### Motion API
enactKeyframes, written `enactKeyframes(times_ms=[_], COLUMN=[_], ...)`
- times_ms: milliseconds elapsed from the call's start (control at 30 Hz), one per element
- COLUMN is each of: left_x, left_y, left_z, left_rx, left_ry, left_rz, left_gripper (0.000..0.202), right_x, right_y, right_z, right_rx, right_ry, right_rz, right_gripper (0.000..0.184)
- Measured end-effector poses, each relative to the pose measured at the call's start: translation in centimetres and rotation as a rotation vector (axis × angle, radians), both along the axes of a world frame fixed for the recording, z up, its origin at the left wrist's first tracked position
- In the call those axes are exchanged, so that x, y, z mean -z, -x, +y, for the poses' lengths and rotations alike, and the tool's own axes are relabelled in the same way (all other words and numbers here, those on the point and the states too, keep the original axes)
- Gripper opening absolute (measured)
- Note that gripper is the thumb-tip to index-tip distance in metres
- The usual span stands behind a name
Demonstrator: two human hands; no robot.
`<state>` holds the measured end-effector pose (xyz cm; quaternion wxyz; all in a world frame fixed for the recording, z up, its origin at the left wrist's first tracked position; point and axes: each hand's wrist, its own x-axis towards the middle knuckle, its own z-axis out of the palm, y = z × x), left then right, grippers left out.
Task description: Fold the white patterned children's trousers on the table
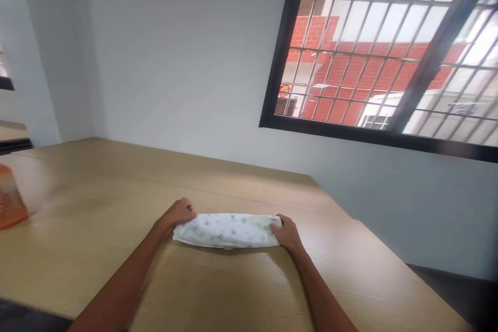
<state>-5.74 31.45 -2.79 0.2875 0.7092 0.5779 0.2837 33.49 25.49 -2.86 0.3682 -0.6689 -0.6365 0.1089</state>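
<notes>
A white cloth (233,231) with a small scattered print is folded into a long strip over the wooden table (218,290). My left hand (182,211) grips its upper left corner, fingers curled closed. At the other end, my right hand (287,231) pinches the right edge, with the thumb lying on top of the fabric. Between the two hands the cloth is stretched out sideways, and its lower edge bows slightly. Whether it rests fully on the tabletop I cannot tell.
An orange see-through container (11,199) stands at the table's far left, partly out of view. Behind the table rises a pale wall (187,62), with a barred, dark-framed window (369,57) at upper right. The table's right edge (389,249) runs diagonally.
</notes>
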Motion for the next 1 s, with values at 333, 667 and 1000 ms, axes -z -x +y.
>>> enactKeyframes(times_ms=[333, 667, 1000], left_x=[4.6, 2.8, -0.8], left_y=[2.6, 3.0, 2.5], left_z=[3.2, 1.5, -1.3], left_rx=[0.072, 0.113, 0.246], left_ry=[-0.231, -0.206, -0.083], left_rz=[-0.141, -0.027, 0.063], left_gripper=[0.039, 0.036, 0.041], right_x=[0.3, 0.1, -0.1], right_y=[-2.2, -1.0, -0.5], right_z=[0.5, 1.2, 0.7], right_rx=[-0.082, 0.166, 0.306], right_ry=[-0.091, 0.135, 0.163], right_rz=[0.170, 0.029, -0.001], right_gripper=[0.024, 0.029, 0.030])
